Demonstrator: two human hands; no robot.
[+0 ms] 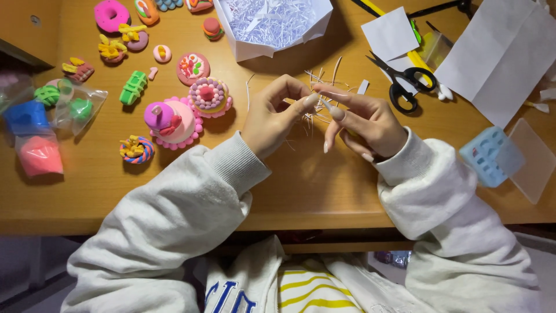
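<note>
Both hands meet just above the wooden table [324, 191]: the left hand [275, 116] and right hand [365, 122] pinch a small bunch of white paper strips [315, 98] between fingertips, in front of the box [272, 26] of shreds. The step looks like gathering strips; next calls for a gentle, steady pinch

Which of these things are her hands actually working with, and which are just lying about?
In use: left hand and right hand, pinching thin paper shreds; box of shreds.

Lying about: scissors, clay cakes, clay bags, blue mould, paper sheets.
</note>
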